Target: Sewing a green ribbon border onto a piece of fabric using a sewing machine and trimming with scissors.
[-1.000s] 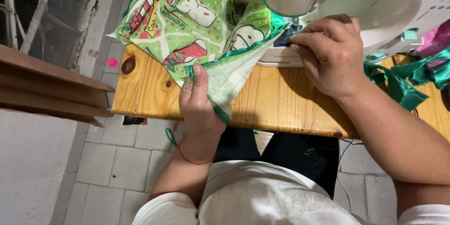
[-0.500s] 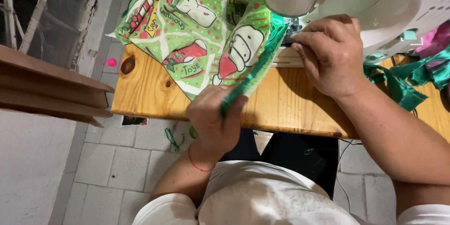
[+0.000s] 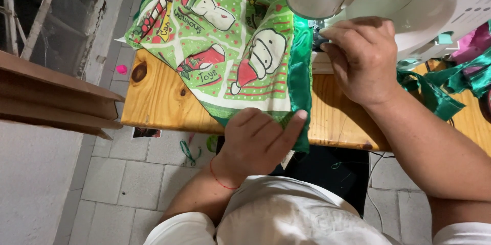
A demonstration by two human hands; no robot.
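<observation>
A green holiday-print fabric (image 3: pixel 225 56) with snowmen, a candy cane and red hats lies spread on the wooden table (image 3: pixel 163 102), edged in shiny green satin (image 3: pixel 302 76). My left hand (image 3: pixel 258 140) presses flat on the fabric's near corner at the table's front edge, thumb along the satin border. My right hand (image 3: pixel 360 58) rests curled on the fabric beside the needle area of the white sewing machine (image 3: pixel 388 0), holding the cloth down there. The needle itself is hidden by the machine head.
Loose green satin strips (image 3: pixel 440 89) and a bit of magenta cloth (image 3: pixel 473 43) lie at the right of the machine. A brown wooden shelf (image 3: pixel 56 102) juts in at the left. Grey tiled floor (image 3: pixel 112 183) lies below, with thread scraps.
My left hand flipped the folded fabric corner open and laid it flat, then moved from gripping the edge to pressing on it. My right hand stayed by the needle.
</observation>
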